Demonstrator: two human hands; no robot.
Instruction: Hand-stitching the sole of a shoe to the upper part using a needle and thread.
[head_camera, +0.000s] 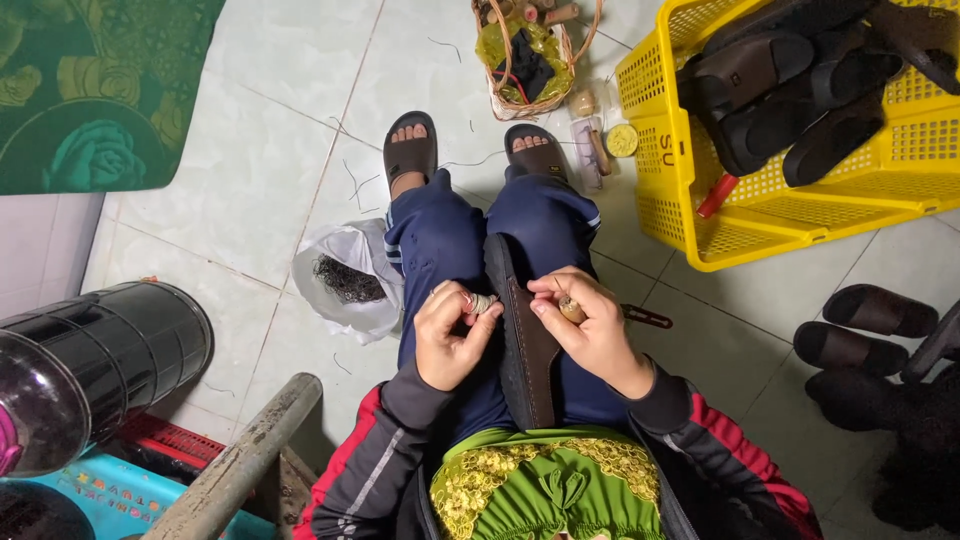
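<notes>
A yellow basket (790, 215) stuffed with dark sandals is parked on the tiles. A brown shoe sole (524, 340) is clamped between the knees. The right hand (590, 330) is closed around a small wooden-handled tool (571, 309); a bit of thread (484, 302) is pinched in the left hand (452, 335).

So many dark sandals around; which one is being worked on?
The brown sandal sole clamped on edge between the knees, left hand and right hand beside it. Others fill the yellow basket or lie on the floor.
</notes>
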